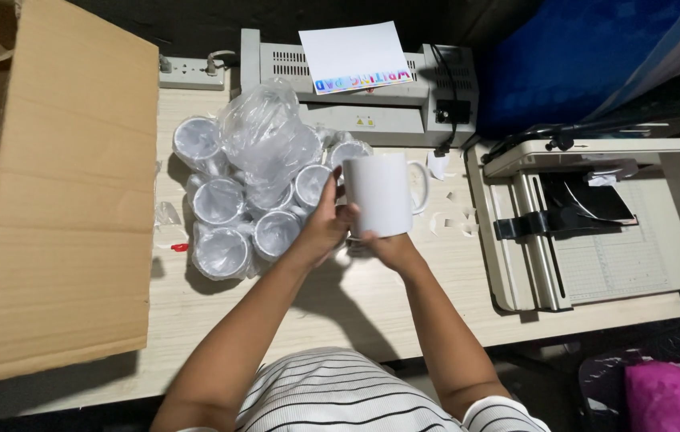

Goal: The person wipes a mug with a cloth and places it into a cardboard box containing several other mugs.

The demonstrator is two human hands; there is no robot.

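Fingers of both hands, left and right, grip the white mug; seemingly loosely, so it could slip onto the wrapped mugs.

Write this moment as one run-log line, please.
left hand: grip on white mug side | right hand: under mug base | mug: lifted, upright | nearby: plastic-wrapped mugs on table

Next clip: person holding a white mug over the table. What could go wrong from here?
1. The white mug is held up by both hands, left hand and right hand, above the wrapped mugs; a slip could chip several.
2. Loose plastic wrap over that cluster might snag fingers.
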